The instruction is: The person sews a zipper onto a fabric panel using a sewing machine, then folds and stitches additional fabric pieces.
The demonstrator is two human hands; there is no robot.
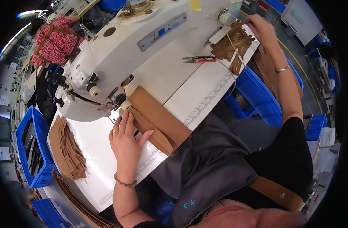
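My left hand (125, 141) lies with straight fingers and thumb apart on a brown panel (159, 110), beside the presser area of a white sewing machine (159, 41). A narrower brown piece (153, 131) rests on that panel, its near end lifted a little. At the far right of the machine bed, my right hand (260, 31) has its fingers closed on the end of a brown strip (242, 23) at the top of a pile of strips (231, 45). Red-handled thread snips (199, 59) lie on the bed.
A fanned stack of brown pieces (66, 150) lies left of the machine. Blue bins stand at the left (45, 171) and right (270, 110), the right one with brown panels in it. Printed rulers (210, 97) mark the table. Another person in a red patterned top (55, 41) is beyond.
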